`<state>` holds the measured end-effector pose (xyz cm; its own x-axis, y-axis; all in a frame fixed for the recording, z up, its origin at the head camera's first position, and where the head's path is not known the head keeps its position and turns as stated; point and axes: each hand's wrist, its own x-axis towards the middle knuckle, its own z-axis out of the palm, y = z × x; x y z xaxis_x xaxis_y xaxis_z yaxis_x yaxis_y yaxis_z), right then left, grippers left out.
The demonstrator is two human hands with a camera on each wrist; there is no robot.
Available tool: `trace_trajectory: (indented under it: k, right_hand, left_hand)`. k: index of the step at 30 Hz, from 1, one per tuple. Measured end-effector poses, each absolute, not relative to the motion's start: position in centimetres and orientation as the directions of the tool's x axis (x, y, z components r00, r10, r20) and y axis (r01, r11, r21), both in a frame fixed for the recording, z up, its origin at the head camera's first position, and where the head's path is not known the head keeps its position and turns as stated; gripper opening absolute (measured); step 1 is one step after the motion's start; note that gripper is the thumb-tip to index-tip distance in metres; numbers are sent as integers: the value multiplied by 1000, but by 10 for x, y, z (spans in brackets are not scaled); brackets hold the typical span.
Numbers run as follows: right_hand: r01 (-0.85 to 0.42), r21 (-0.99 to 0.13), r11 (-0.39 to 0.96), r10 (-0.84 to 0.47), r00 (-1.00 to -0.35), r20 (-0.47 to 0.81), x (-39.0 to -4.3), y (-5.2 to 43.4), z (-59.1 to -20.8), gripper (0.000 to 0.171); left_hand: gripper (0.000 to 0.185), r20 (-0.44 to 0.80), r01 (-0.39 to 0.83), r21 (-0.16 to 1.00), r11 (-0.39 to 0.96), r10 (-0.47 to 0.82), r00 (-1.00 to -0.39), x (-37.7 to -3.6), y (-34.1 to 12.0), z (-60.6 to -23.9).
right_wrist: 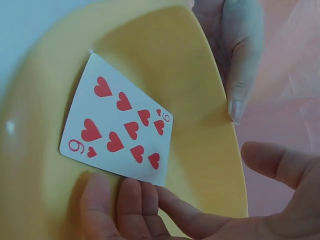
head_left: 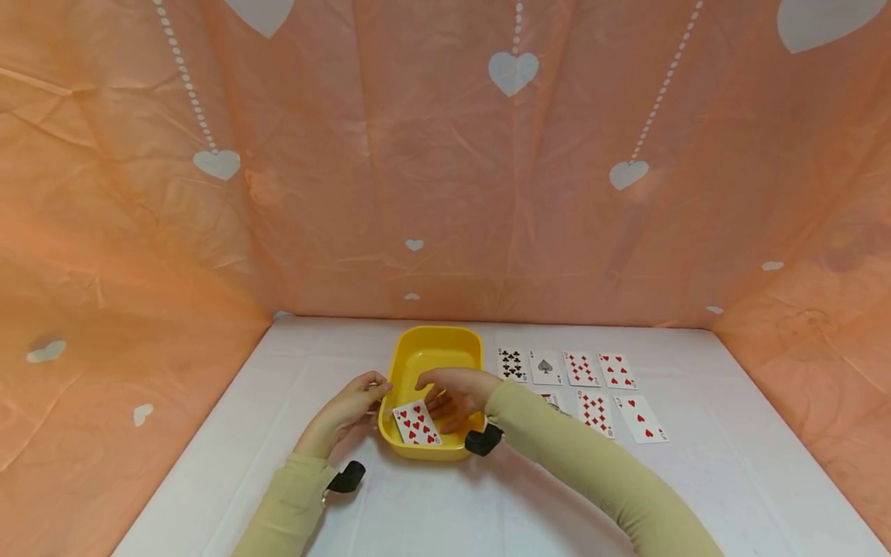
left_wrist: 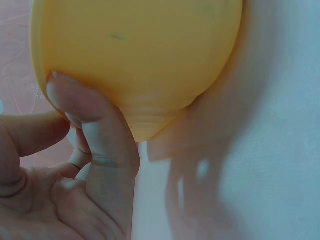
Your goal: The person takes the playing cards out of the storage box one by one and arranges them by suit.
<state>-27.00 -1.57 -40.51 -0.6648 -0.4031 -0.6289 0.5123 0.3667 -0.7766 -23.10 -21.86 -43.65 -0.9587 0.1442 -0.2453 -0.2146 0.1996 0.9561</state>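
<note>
A yellow plastic tub (head_left: pixel 438 331) with rounded corners stands on the white-covered table. My left hand (head_left: pixel 353 406) pinches its left rim between thumb and fingers; the left wrist view has the thumb (left_wrist: pixel 82 100) against the outer wall. Inside the tub, near its front left corner, lies a hearts playing card (head_left: pixel 418 424), face up. My right hand (head_left: pixel 455 394) reaches into the tub from the right. In the right wrist view its fingertips (right_wrist: pixel 131 197) are at the card's edge, while the thumb (right_wrist: pixel 270 157) stands apart, so the hand does not grip the card.
Right of the tub, several face-up cards lie in two rows, among them an ace of spades (head_left: pixel 546 367) and a three of hearts (head_left: pixel 641 420). My right sleeve (head_left: pixel 578 456) partly covers a face card (head_left: pixel 551 400). Orange cloth with white hearts (head_left: pixel 445 178) walls in the table.
</note>
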Motion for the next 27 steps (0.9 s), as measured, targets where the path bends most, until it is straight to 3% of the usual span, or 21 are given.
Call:
trace_trajectory:
  k: [6, 16, 22, 27]
  right_hand:
    - [527, -772, 356, -397, -662, -635, -270, -15, -408, 41]
    - [456, -807, 377, -458, -665, -590, -274, -17, -422, 7]
    - [381, -820, 427, -489, -666, -563, -272, -18, -421, 20]
    - [302, -848, 435, -515, -689, -510, -271, -16, -416, 19]
  left_hand:
    - [21, -247, -215, 955, 205, 144, -958, -230, -219, -437]
    - [17, -228, -196, 960, 201, 156, -961, -231, -219, -439]
    - [18, -232, -200, 957, 208, 145, -962, -231, -219, -440]
    - [19, -223, -190, 960, 206, 153, -963, -231, -220, -439]
